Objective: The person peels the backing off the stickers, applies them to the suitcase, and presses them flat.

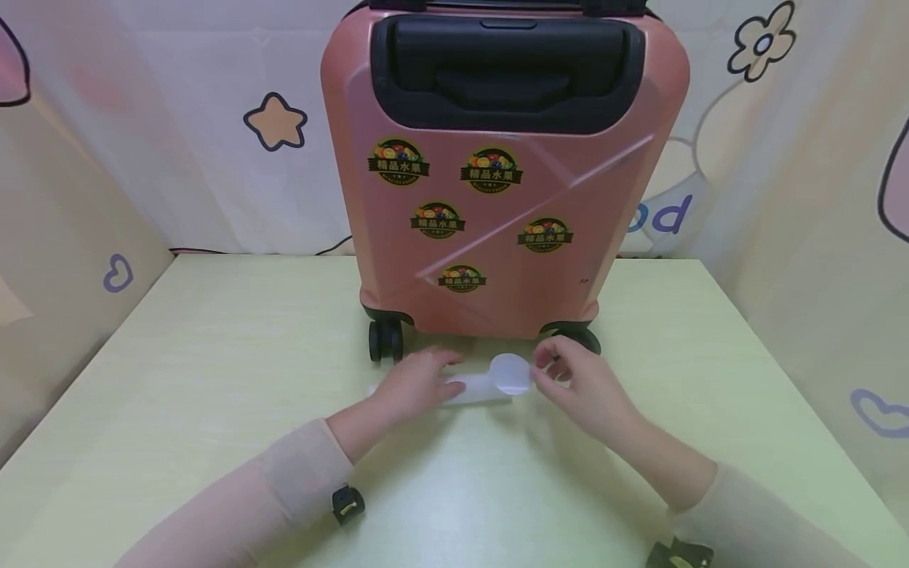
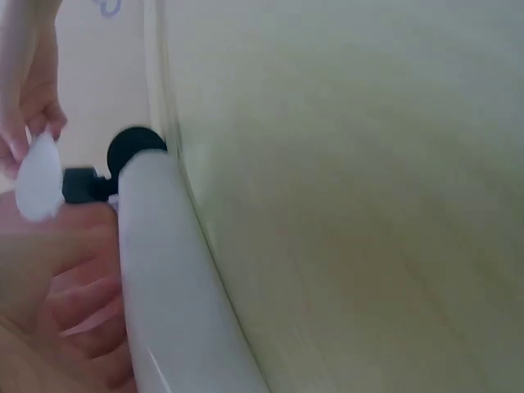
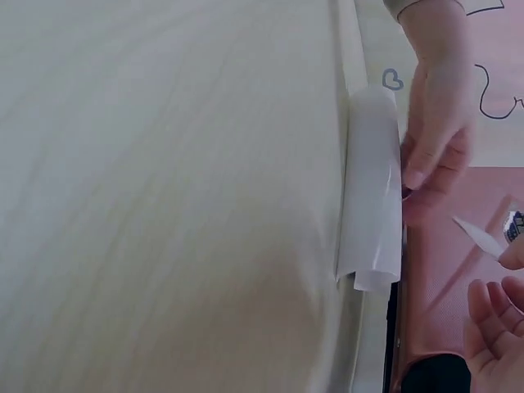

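Between thumb and fingertip my right hand pinches a round sticker by its right edge, white back towards the head camera. In the right wrist view a printed face shows on the sticker. A curled white backing sheet lies on the table before the suitcase; in the left wrist view this sheet is rolled like a tube. My left hand is over the roll's left part, thumb and fingers spread apart. Upright behind both hands stands a pink suitcase bearing several round fruit-logo stickers.
Black wheels hold the suitcase up on the pale table. A black handle panel spans its upper front. Patterned cloth hangs behind and along both sides. Dark bands sit on both sleeves.
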Demonstrator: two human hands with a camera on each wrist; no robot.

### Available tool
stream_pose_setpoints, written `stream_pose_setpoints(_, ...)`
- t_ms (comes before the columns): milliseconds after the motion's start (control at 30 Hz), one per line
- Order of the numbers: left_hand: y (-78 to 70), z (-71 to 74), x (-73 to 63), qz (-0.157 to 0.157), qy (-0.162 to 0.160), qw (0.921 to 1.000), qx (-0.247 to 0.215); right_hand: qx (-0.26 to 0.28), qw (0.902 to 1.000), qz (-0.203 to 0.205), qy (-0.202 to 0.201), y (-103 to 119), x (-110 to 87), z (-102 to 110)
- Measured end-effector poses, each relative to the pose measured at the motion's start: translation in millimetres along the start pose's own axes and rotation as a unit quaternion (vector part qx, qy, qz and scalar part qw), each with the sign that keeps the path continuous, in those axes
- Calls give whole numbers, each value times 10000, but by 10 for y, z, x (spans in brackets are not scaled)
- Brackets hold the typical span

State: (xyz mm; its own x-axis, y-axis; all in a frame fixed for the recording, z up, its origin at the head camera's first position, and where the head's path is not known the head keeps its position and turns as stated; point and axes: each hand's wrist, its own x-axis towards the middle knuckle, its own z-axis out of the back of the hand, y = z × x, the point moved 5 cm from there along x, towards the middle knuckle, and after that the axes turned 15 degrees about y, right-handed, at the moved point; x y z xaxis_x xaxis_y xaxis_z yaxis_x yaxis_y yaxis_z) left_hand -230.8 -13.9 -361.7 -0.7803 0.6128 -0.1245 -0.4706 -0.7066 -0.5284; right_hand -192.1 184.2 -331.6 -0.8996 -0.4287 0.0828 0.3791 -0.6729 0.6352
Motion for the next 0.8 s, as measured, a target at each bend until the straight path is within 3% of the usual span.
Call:
stream_pose_setpoints(67, -105, 25, -49, -304, -468, 9982, 237, 176, 9998, 11, -21, 19, 4, -25)
stream_pose_setpoints(167, -325, 44, -142, -959, -1069, 9879, 589, 337, 9994, -2, -75, 48, 7, -59)
stream_pose_setpoints(267, -547, 28, -234, -1583, -1384, 9726, 988, 487, 9987, -43, -127, 80, 16, -94)
stream_pose_setpoints(333, -645, 5, -279, -1804, -1516, 9645, 1193, 624, 9979, -34, -148, 104, 18, -114)
stream_pose_setpoints(433, -709, -18, -313, -1850, -1620, 9612, 1251, 794, 9967, -34, -175, 120, 21, -142)
stream_pose_setpoints(800, -693, -18, -317, -1624, -1620, 9702, 784, 1630, 9866, 3, 55, 134, 16, -206)
